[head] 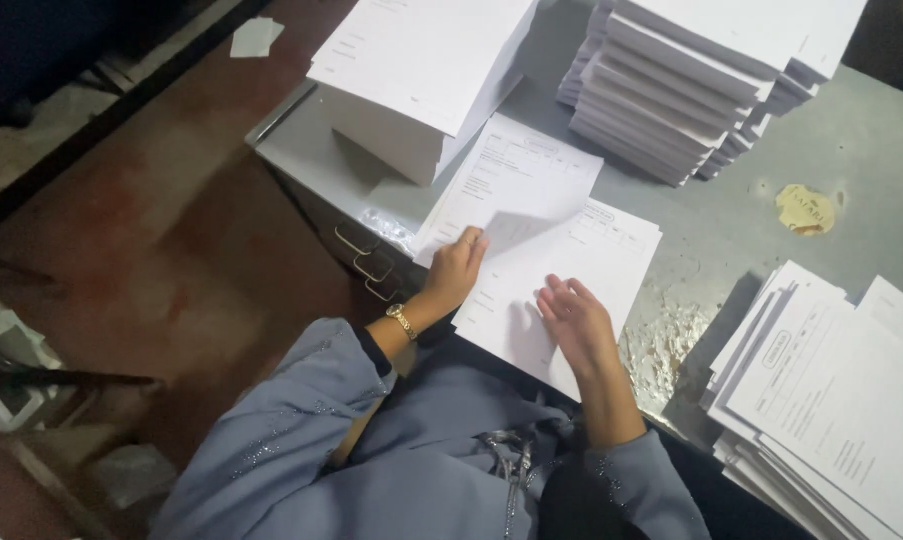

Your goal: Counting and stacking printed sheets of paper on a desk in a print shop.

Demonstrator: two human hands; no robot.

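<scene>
A printed white sheet (517, 185) is lifted at its near edge over a low pile of similar forms (582, 270) on a grey metal desk (852, 140). My left hand (457, 268), with a gold wristwatch, pinches the raised sheet's lower left corner. My right hand (575, 322) lies flat on the pile, fingers spread, holding nothing. Grey-blue sleeves cover both my arms.
A tall block of white paper (417, 80) stands at the desk's back left. Staggered bundles of paper (692, 80) fill the back right, and a fanned stack of printed forms (822, 400) lies at the right. Desk drawer handles (372, 265) face a reddish floor.
</scene>
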